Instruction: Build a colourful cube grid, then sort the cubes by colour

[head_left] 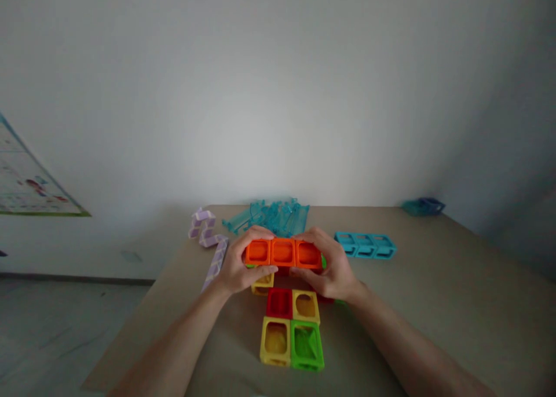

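A row of three orange cube blocks [283, 252] is gripped at its two ends. My left hand [245, 261] closes on its left end, thumb in front and fingers behind. My right hand [328, 264] closes on the right end in the same way. Beneath and behind the row, green, yellow and red blocks show in part; whether the orange row touches them I cannot tell. Closer to me lie a red block [279, 302], a yellow block [306, 307], another yellow block [275, 342] and a green block [307, 345], set together as a square.
A light blue row of three blocks [365, 245] lies to the right. Clear teal plastic pieces [278, 216] are heaped at the back. A purple and white snake puzzle [216, 255] lies left, and a dark blue-green object [423, 206] at the far right. The table [456, 304] meets a wall behind.
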A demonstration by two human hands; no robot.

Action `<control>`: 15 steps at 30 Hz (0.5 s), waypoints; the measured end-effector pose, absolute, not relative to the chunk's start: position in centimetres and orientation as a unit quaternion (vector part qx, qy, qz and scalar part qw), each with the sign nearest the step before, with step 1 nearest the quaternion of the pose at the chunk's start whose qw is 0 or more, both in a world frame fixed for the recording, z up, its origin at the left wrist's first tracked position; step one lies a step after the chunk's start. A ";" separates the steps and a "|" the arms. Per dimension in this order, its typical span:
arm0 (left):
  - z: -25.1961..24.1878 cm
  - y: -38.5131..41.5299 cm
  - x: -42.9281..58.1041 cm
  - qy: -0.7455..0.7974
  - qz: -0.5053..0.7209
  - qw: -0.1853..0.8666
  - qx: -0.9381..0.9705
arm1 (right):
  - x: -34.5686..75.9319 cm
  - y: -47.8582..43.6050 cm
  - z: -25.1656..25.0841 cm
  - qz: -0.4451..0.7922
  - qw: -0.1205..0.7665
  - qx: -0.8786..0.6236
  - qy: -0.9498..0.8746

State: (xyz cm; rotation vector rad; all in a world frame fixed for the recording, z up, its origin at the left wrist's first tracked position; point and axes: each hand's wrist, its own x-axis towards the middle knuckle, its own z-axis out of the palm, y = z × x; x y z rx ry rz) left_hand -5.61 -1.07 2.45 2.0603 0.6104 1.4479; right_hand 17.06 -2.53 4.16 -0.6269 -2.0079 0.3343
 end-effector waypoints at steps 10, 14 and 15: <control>1.6 -0.9 -5.5 0.288 0.561 0.397 0.667 | 17.5 -2.5 3.8 0.080 0.489 -0.245 -0.833; 1.5 -0.8 -5.4 0.296 0.577 0.364 0.668 | 17.3 -2.6 3.8 0.114 0.501 -0.267 -0.815; 1.5 -0.9 -5.4 0.291 0.578 0.357 0.674 | 17.2 -2.6 3.7 0.128 0.513 -0.279 -0.802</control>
